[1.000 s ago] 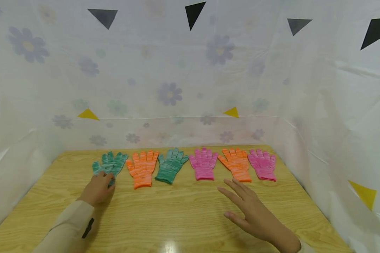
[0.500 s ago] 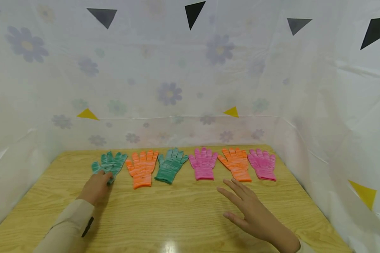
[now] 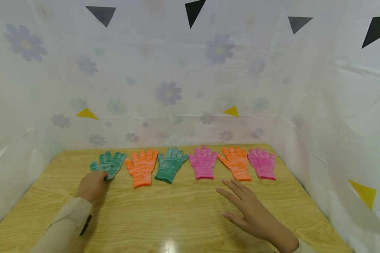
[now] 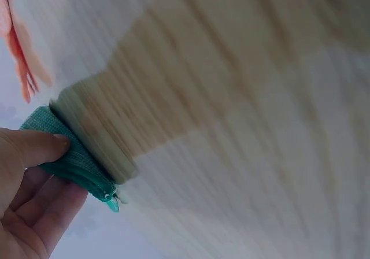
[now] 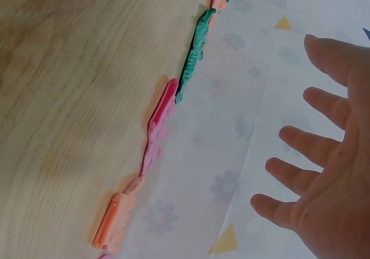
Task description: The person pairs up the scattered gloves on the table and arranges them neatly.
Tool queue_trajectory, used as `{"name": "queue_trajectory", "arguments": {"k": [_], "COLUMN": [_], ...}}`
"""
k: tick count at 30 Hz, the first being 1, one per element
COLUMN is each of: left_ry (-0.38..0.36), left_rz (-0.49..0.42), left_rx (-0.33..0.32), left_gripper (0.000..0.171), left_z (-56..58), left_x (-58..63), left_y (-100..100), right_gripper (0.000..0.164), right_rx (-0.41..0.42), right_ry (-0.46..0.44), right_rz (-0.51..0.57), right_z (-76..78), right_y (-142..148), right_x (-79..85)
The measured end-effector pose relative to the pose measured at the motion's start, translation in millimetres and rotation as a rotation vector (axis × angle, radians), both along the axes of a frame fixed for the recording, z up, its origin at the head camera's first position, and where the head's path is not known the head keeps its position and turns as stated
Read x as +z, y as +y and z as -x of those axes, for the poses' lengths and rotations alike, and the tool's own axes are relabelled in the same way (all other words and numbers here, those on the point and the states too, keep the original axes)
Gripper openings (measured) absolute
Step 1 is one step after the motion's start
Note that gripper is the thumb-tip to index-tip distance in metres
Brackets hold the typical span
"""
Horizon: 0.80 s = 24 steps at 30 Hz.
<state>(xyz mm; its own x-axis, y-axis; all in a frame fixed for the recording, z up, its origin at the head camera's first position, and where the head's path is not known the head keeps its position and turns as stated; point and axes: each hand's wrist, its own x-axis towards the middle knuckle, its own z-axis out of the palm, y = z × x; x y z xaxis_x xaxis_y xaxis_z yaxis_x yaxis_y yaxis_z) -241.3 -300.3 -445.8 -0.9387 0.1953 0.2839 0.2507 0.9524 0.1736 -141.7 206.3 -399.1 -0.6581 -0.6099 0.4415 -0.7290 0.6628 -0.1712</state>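
Note:
At the left end of a row of knit gloves, my left hand (image 3: pixel 92 184) pinches the cuff of a green glove (image 3: pixel 112 165). In the left wrist view the thumb lies on top of the green cuff (image 4: pixel 85 159), with fingers beneath it, and the cuff is raised off the wood. Its fingers point toward the back wall. My right hand (image 3: pixel 251 212) hovers over the table with its fingers spread, holding nothing. The nearest glove to it is an orange glove (image 3: pixel 239 165), just beyond the fingertips.
Along the back of the wooden table (image 3: pixel 164 218) lie another orange glove (image 3: pixel 142 170), a second green glove (image 3: pixel 170 167), a pink glove (image 3: pixel 204 165) and another pink glove (image 3: pixel 263 165). White flowered sheeting (image 3: pixel 190 77) walls the back and sides.
My left hand has moved slightly left, and the green glove's cuff has come up with it, the glove shifting a little. The right hand stays almost still.

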Motion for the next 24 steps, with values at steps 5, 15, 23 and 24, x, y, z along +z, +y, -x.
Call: {"name": "queue_trajectory", "arguments": {"k": [5,15,23,24], "left_ry": [-0.025,-0.02,0.005,0.007], "left_rz": [-0.028,-0.032,-0.038,-0.037], "left_rx": [0.017,0.016,0.016,0.015], "left_gripper": [0.016,0.013,0.015,0.015], "left_z": [0.9,-1.3,-3.5,-3.9], "left_x": [-0.2,0.5,0.1,0.2], "left_y": [-2.6,-5.6,-8.0,-8.2], "right_gripper": [0.07,0.07,0.071,0.071], "right_rx": [0.002,-0.007,-0.017,-0.018], "right_ry": [0.0,-0.008,-0.015,-0.016], "right_rz": [-0.006,-0.016,-0.019,-0.018], "right_z": [0.6,0.3,1.2,1.2], "right_y": [-0.8,-1.3,-1.1,-1.1], "right_x": [-0.3,-1.4,-2.6,-2.5]}}
